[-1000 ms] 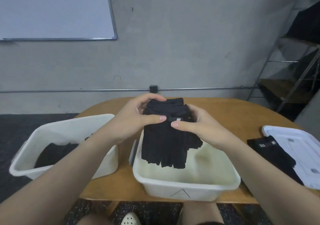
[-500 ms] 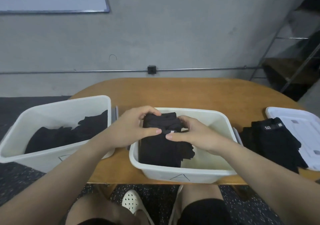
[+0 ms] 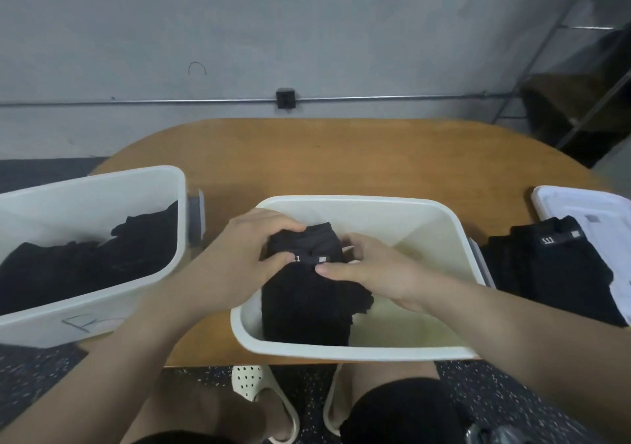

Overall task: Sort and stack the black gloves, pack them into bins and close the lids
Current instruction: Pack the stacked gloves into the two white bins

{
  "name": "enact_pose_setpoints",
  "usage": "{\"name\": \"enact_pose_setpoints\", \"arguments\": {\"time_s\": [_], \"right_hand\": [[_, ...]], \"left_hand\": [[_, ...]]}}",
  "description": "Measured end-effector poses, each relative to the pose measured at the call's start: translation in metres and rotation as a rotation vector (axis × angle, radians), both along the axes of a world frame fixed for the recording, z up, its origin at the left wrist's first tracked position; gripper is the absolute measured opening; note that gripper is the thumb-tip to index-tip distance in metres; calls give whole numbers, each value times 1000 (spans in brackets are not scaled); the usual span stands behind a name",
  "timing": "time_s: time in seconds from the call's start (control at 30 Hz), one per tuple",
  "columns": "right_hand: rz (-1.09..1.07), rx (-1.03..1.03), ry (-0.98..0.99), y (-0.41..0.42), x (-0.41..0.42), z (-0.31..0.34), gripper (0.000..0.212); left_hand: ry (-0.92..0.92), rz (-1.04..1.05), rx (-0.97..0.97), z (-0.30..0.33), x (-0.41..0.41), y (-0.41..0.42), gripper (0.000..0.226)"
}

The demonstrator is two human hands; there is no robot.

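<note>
Gloves, a black stack [image 3: 309, 293] of them, sit inside the middle bin [image 3: 440, 219] against its left wall, and both hands clamp the stack at its cuff end. The left hand [image 3: 246, 255] curls over the far-left top of the bundle with its thumb across a white-printed label band; the right hand [image 3: 372, 272] pinches the same band from the right, thumb laid flat along it. The stack's long axis runs from the cuffs under the hands toward the near rim, where the fingerless ends hang down and appear to reach the bin floor. So the weight lies below and nearer the person than the grip, and I judge the coming move to be a straight lowering and release, with the hands evenly matched, one on each side. The gloves look like soft matte knit, limp and ragged at the finger ends, likely to slump once freed. The bin is smooth, off-white plastic with rounded corners and a rolled rim. A second bin [image 3: 102, 177] to the left holds loose black gloves [image 3: 85, 262]; another glove pile [image 3: 560, 269] lies on the wooden table [image 3: 341, 156], partly over a white lid [image 3: 587, 204].
</note>
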State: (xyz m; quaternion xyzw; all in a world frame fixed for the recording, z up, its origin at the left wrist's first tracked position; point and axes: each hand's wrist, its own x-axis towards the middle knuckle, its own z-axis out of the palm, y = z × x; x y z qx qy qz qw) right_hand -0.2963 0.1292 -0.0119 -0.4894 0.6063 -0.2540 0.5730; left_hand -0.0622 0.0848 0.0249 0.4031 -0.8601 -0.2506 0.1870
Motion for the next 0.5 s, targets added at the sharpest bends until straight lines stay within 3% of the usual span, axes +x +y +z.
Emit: {"name": "enact_pose_setpoints", "arguments": {"time_s": [0.2,0.27,0.5], "right_hand": [[111,-42,183,-10,0,5,33],[152,-46,232,-15,1,7,38],[163,79,268,-18,4,-1,40]], "left_hand": [[44,61,3,-2,0,3,39],[40,77,11,-3,0,4,39],[50,66,10,-6,4,7,39]]}}
